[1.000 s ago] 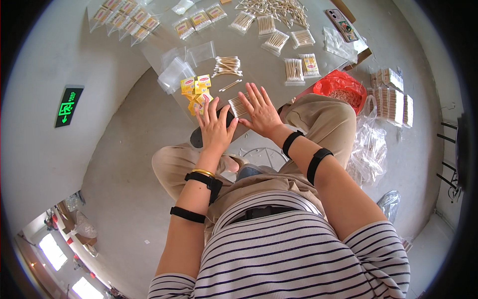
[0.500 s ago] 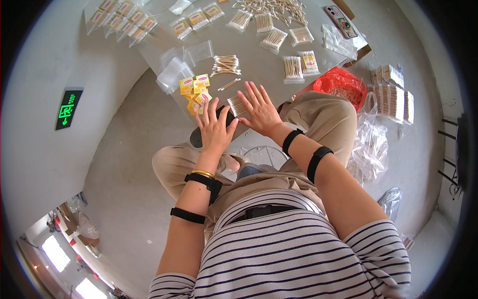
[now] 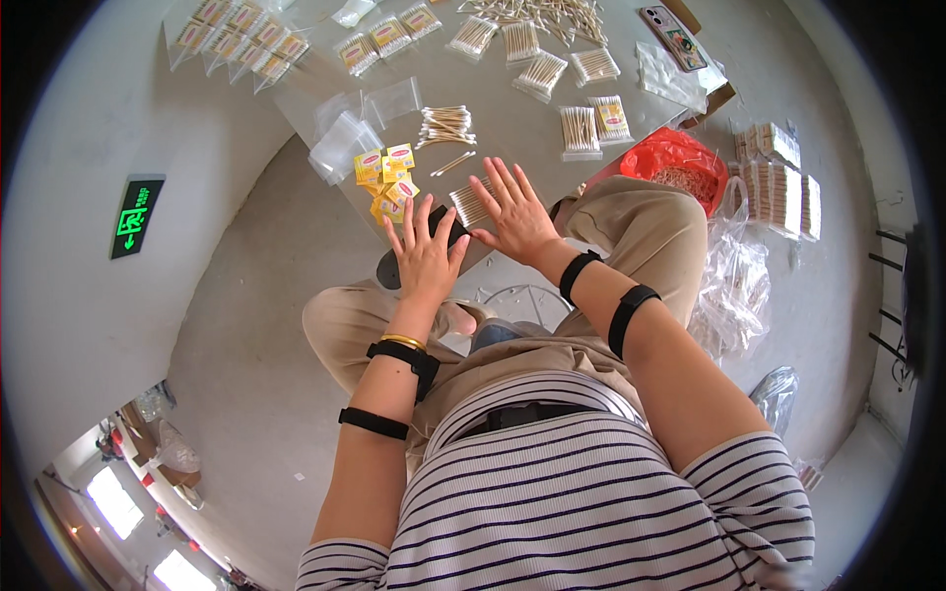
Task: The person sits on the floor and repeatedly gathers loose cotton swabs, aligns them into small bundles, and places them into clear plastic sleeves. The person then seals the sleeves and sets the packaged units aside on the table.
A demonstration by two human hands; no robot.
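My left hand [image 3: 426,258] is open, fingers spread, at the table's near edge beside a small stack of yellow printed cards [image 3: 397,187]. My right hand [image 3: 518,219] also lies open and holds nothing visible, its fingers stretched out next to a flat row of cotton swabs [image 3: 467,205]. That row is partly covered by the right hand. Beyond the fingertips are a few loose swabs [image 3: 452,164] and a larger pile of cotton swabs [image 3: 445,126]. Between my hands and under the left fingers shows a black object [image 3: 448,229], mostly hidden.
Clear plastic bags [image 3: 347,143] lie left of the swab pile. Filled swab packs [image 3: 580,130] sit at the right, loose swabs [image 3: 542,18] at the far side. A phone [image 3: 674,37] rests at far right. A red bag [image 3: 680,163] stands by my right knee, near stacked packs [image 3: 778,192].
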